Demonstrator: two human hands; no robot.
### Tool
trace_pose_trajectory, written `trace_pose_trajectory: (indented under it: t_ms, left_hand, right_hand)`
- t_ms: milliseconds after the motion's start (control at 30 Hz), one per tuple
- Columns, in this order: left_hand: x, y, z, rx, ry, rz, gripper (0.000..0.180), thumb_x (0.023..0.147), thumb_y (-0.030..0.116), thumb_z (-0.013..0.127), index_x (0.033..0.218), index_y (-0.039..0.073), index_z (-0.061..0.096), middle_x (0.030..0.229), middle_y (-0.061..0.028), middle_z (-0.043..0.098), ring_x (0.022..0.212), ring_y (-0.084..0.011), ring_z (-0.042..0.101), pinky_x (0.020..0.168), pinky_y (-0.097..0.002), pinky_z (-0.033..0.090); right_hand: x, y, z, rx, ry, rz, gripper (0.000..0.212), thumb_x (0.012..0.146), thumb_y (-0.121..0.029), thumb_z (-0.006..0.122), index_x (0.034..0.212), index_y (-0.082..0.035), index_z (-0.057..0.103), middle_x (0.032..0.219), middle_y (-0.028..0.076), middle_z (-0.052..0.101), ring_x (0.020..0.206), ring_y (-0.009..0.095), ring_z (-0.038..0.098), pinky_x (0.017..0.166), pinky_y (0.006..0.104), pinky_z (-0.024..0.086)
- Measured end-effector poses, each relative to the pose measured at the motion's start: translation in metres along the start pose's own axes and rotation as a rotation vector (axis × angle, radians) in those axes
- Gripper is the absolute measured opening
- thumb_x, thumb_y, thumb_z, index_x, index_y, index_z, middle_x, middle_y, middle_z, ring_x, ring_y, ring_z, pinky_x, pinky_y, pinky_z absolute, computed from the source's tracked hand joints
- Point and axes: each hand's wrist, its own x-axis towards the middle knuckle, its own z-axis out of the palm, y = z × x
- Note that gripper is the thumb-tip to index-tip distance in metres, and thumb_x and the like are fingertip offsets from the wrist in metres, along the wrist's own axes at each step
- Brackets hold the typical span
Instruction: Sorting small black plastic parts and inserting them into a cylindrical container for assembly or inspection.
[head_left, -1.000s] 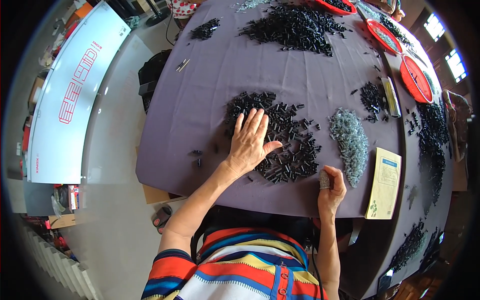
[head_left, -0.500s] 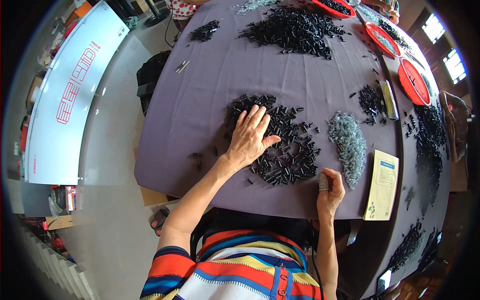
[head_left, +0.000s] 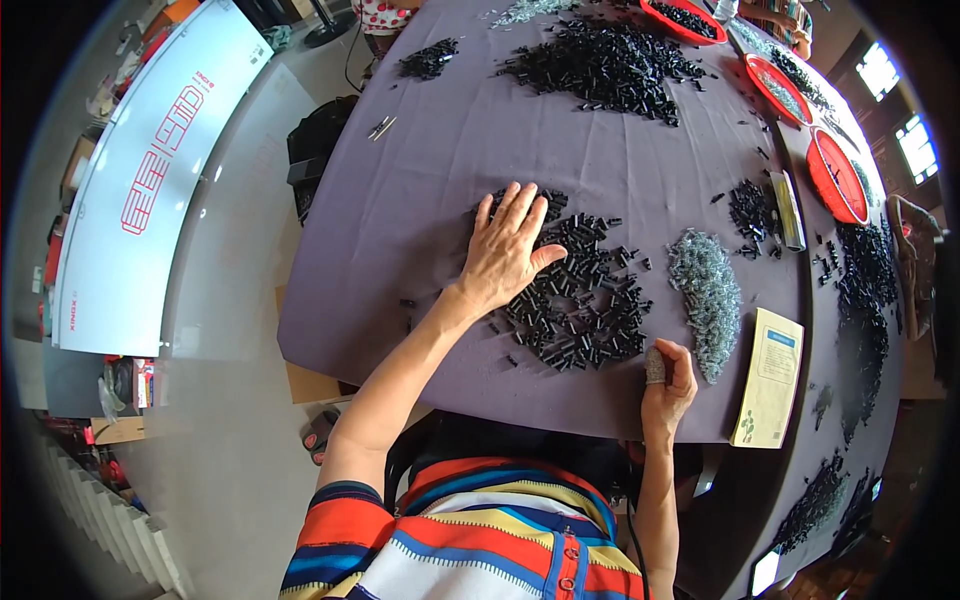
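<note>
My left hand [head_left: 506, 252] lies flat with its fingers spread, over the far left part of a loose pile of short black tube-like pieces [head_left: 585, 310]. Its palm and fingers cover some of them. My right hand [head_left: 672, 395] rests at the near right of that pile, fingers curled in toward the thumb. A greyish wrap [head_left: 655, 366] covers one of its digits. Whatever those fingers may hold is hidden. Just beyond my right hand stretches a long heap of small clear pieces [head_left: 705, 305].
A purple cloth [head_left: 400, 220] covers the table. A yellowish booklet [head_left: 770, 375] lies at the right, near a small black heap [head_left: 752, 212]. Farther off are a big black heap [head_left: 610, 65] and red trays [head_left: 838, 178]. A white panel [head_left: 150, 190] stands at left.
My left hand has slid slightly away from me over the black pieces, its fingers a little wider apart. My right hand keeps its curled pose. The whole view has shifted slightly.
</note>
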Motion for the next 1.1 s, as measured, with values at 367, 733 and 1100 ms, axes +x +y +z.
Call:
trace_pose_trajectory:
  t_ms: [367, 733, 1100]
  left_hand:
    - [-0.034, 0.022, -0.011, -0.145, 0.005, 0.047, 0.075, 0.089, 0.059, 0.046, 0.134, -0.002, 0.046, 0.145, -0.0182, 0.036, 0.138, -0.0333, 0.028, 0.113, -0.0507, 0.019]
    - [-0.114, -0.023, -0.038, 0.002, 0.118, -0.296, 0.011, 0.089, 0.015, 0.060, 0.097, 0.007, 0.059, 0.136, -0.0148, 0.043, 0.134, -0.0338, 0.035, 0.109, -0.0563, 0.023]
    - [-0.096, -0.007, -0.043, -0.069, 0.083, -0.136, 0.032, 0.088, 0.013, 0.060, 0.119, 0.004, 0.060, 0.134, -0.0120, 0.052, 0.132, -0.0285, 0.041, 0.112, -0.0483, 0.022]
  right_hand:
    - [0.001, 0.007, -0.001, -0.031, 0.014, -0.021, 0.031, 0.074, 0.016, 0.053, 0.099, -0.002, 0.060, 0.088, 0.006, 0.060, 0.082, 0.016, 0.059, 0.077, 0.0252, 0.047]
    - [0.000, 0.006, 0.001, -0.046, -0.006, -0.048, 0.037, 0.071, 0.019, 0.049, 0.100, -0.002, 0.060, 0.089, 0.006, 0.060, 0.083, 0.017, 0.059, 0.077, 0.0248, 0.047]
    - [0.001, 0.001, -0.001, -0.084, -0.010, -0.052, 0.035, 0.073, 0.018, 0.050, 0.100, -0.002, 0.060, 0.089, 0.006, 0.059, 0.082, 0.015, 0.058, 0.077, 0.0245, 0.047]
